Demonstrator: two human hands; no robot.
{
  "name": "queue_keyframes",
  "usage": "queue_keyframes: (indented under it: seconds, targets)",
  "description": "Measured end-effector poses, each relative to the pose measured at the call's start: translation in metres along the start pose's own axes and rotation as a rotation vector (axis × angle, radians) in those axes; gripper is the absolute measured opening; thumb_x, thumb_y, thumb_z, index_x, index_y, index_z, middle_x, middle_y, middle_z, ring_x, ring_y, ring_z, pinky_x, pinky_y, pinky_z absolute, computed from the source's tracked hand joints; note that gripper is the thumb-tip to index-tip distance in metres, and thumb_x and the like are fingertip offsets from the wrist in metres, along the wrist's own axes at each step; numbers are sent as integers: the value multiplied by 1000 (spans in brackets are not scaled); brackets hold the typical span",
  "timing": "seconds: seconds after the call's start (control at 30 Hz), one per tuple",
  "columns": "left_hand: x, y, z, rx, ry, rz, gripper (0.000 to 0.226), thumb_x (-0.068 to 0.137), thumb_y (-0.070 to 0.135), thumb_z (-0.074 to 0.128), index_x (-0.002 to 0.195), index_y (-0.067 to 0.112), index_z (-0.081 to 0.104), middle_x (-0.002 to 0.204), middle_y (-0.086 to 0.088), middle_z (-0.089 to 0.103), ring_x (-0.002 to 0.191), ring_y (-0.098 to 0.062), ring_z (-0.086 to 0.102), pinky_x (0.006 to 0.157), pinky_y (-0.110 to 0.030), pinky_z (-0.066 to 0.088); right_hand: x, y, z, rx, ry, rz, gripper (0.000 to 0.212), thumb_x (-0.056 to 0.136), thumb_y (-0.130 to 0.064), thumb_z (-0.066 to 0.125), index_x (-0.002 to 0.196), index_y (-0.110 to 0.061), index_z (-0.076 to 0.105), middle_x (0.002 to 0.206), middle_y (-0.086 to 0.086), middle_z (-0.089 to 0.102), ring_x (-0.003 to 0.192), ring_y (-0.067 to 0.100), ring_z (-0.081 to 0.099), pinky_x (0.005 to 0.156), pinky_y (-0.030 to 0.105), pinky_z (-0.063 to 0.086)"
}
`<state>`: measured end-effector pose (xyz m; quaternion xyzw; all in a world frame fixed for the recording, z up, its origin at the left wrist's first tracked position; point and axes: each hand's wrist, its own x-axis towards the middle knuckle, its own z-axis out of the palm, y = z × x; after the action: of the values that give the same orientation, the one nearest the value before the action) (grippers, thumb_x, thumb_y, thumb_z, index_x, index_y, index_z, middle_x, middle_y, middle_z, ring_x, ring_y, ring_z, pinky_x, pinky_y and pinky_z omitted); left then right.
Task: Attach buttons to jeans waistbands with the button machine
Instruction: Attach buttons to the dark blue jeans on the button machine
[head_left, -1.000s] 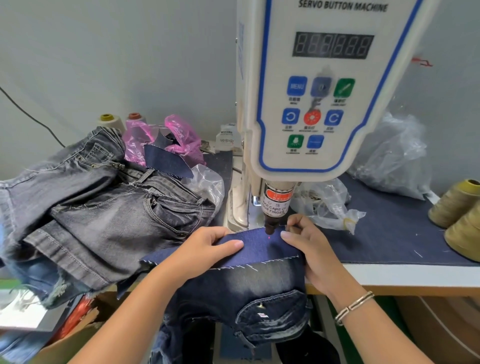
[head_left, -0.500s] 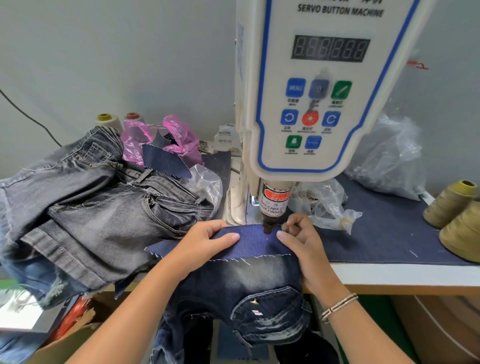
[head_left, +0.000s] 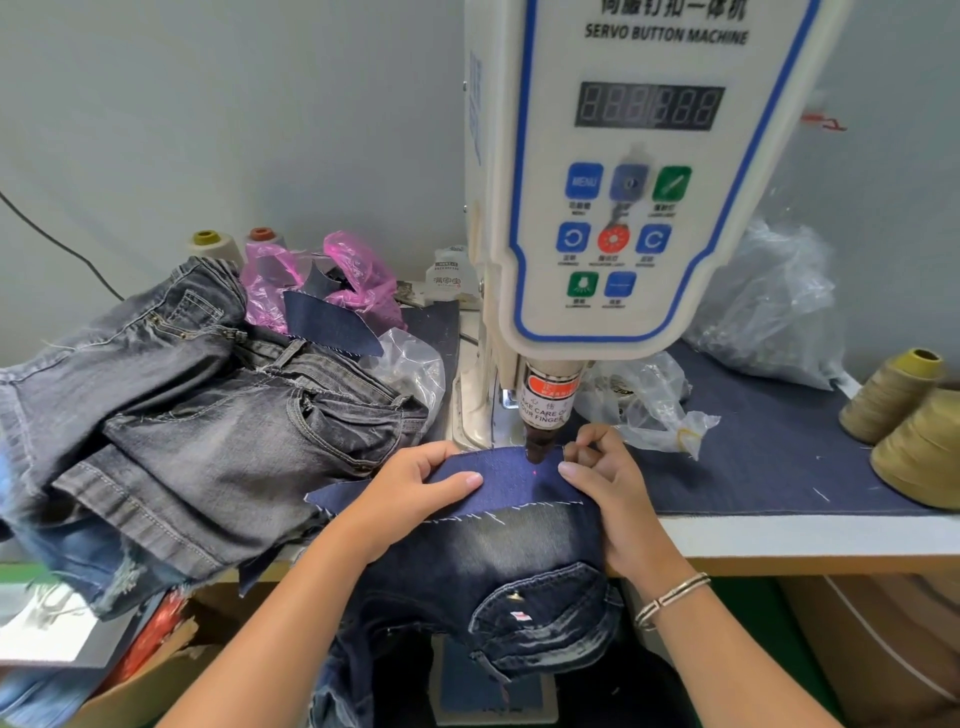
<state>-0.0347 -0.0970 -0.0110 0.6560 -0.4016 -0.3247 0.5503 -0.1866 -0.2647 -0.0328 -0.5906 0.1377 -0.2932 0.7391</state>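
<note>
The waistband (head_left: 511, 480) lies flat under the punch (head_left: 540, 444) of the button machine (head_left: 618, 197), between the two hands; the rest of the jeans (head_left: 498, 587) hangs off the near edge of the surface (head_left: 779, 467). A red laser dot (head_left: 535, 472) marks the fabric just below the punch tip, midway between the fingers.

Left hand (head_left: 415, 491): fingers curled over the waistband's far edge, thumb on top, grasping the cloth. Right hand (head_left: 605, 483): fingers curled at the far edge beside the punch, thumb pressed on the fabric, grasping the waistband.

Handling: denim is soft and limp but thick at the folded band; it should not slip, yet it will likely sag and drift unless held taut. Hold it on both sides of the mark, fingers well clear of the punch; the label (head_left: 549, 402) warns of finger injury.

Not visible: the lower die beneath the fabric, any loaded button, and the right fingertips behind the band. The display (head_left: 649, 106) is unreadable.

Left of the left fingers: a pile of grey jeans (head_left: 197, 431). Right of the right fingers: a clear bag (head_left: 649, 405) and thread cones (head_left: 904, 426).
</note>
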Motion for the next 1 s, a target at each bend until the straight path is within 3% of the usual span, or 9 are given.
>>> queue_keyframes:
  seconds: [0.13, 0.3, 0.63, 1.0]
  targets:
    - [0, 2, -1, -40, -20, -16, 12, 84, 27, 66, 73, 31, 69, 71, 11, 65, 67, -2, 58, 65, -14, 45, 2, 2, -2, 25, -13, 7, 28, 70, -6, 62, 81, -32, 59, 69, -9, 55, 63, 5, 47, 61, 15, 43]
    - [-1, 2, -2, -46, -30, -14, 30, 94, 13, 62, 73, 33, 70, 71, 12, 66, 67, -1, 59, 65, -14, 45, 2, 3, -3, 45, 3, 8, 27, 70, -6, 62, 88, -25, 55, 71, -7, 56, 64, 6, 49, 62, 16, 44]
    - [0, 4, -2, -62, -38, -30, 35, 95, 11, 60, 69, 34, 68, 67, 14, 62, 64, 1, 55, 62, -12, 43, 3, 5, -3, 33, 14, 5, 28, 70, -7, 62, 90, -23, 53, 72, -6, 57, 67, 7, 49, 65, 19, 43]
    - [-1, 5, -1, -78, -39, -36, 39, 96, 8, 58, 70, 35, 69, 68, 15, 64, 64, 2, 56, 63, -11, 43, 3, 4, -4, 45, 2, -3, 29, 72, -4, 61, 94, -17, 48, 67, -12, 57, 60, 1, 50, 60, 13, 45]
